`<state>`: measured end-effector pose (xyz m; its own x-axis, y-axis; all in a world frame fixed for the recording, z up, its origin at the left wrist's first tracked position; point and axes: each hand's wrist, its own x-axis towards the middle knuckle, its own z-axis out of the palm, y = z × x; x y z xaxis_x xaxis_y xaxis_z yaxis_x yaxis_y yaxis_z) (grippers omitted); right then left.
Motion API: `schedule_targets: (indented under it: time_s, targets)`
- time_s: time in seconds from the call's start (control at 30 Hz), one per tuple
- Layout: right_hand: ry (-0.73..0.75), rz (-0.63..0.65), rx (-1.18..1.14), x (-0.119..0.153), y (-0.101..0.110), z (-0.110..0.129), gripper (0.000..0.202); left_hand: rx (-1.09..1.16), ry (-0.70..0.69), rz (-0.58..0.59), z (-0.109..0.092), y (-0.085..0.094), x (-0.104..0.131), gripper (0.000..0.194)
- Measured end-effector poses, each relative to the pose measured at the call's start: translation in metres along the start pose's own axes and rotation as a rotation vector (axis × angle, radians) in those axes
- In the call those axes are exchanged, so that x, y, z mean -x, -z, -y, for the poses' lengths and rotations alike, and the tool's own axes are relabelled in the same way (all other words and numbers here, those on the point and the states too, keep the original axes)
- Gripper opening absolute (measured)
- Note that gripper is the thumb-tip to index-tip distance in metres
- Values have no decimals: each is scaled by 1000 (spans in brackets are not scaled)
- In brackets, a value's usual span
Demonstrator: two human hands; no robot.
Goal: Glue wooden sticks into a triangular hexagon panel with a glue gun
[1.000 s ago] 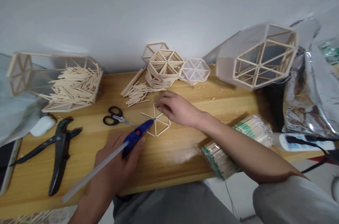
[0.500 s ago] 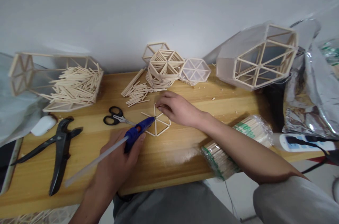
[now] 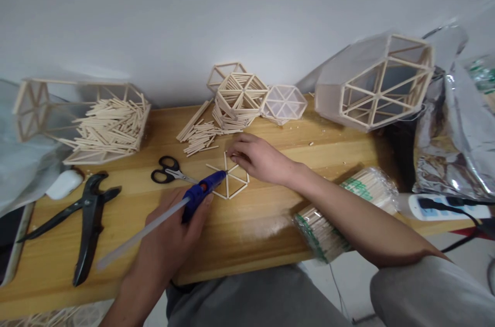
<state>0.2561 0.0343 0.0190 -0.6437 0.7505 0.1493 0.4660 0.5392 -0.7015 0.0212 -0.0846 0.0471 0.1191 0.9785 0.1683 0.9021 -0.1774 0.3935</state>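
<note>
My left hand is closed around a blue hot glue gun, a long translucent glue stick poking out of its back end. The gun's nozzle touches or hovers just over the middle of a small flat wheel-shaped frame of wooden sticks on the table. At the frame's upper right, my right hand has its fingers pinched together, covering that part of the rim. Whatever sits between those fingertips is hidden. Black-handled scissors lie just left of the frame, their tips close to the gun.
Behind are loose cut sticks and stacked hexagonal frames. A stick-filled lantern-like frame lies left, a covered one right. Black cutters rest at left. Under my right forearm is a bagged stick bundle; a power strip is beyond.
</note>
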Motion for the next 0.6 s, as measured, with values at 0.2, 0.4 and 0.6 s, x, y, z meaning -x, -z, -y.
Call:
schedule_targets:
  time_s: [0.2,0.4,0.6]
  targets:
    - [1,10,14,0,0,-1,17,19,-6,21,-1,-1,-1,35]
    - [1,5,2,0,0,0,17,13,0,17,0,-2,-1,34]
    - [-8,9,13,0,1,0,17,14,1,35,0,-1,-1,32]
